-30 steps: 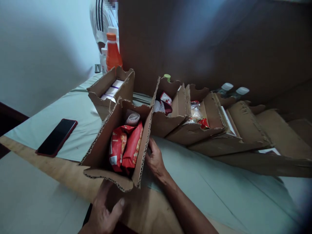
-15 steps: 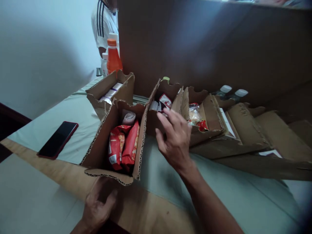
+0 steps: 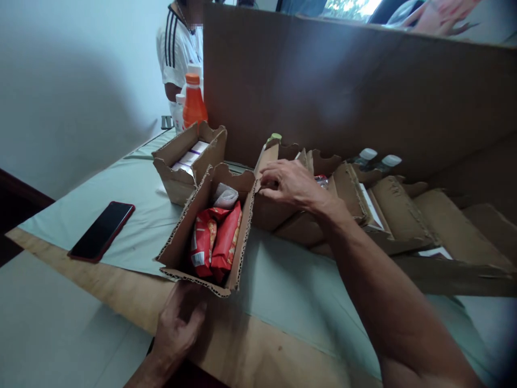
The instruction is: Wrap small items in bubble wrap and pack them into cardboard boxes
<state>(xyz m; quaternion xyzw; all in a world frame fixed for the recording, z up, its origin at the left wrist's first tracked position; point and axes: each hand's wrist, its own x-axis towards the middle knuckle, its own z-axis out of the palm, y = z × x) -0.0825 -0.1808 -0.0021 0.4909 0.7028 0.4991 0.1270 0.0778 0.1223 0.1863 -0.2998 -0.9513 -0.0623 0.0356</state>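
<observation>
Box (image 3: 182, 240) of red packets (image 3: 227, 242): left hand (image 3: 176, 326) loosely open at its front, right hand (image 3: 288, 184) curled just right of it, can't tell if gripping. I'd steady it low.

Light is dim and cool; a bright window (image 3: 355, 8) glares above the cardboard panel (image 3: 258, 81). Pale haze veils the panel's face, soft shadow clouds the wall (image 3: 81, 81) left of it, and the right-hand corner below it blurs dark.

1 head-worn camera looks forward and down from close above the table (image 3: 278, 339).
</observation>
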